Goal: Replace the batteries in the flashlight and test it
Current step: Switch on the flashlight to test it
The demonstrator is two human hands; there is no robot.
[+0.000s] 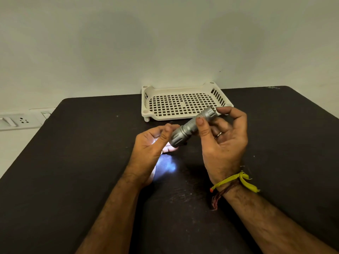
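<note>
From the head view, the right hand point(222, 142) has its thumb and fingers pinched around the silver flashlight point(192, 126), which is lit and throwing a white patch onto the left hand point(153, 145), cupped loosely open just below its head, holding nothing. White basket point(146, 99) sits just beyond both hands.

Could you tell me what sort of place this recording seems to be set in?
Probably a plain indoor room, perhaps a home or office: a dark table against a bare pale wall, a wall socket panel at the left, and a white perforated tray.
</note>
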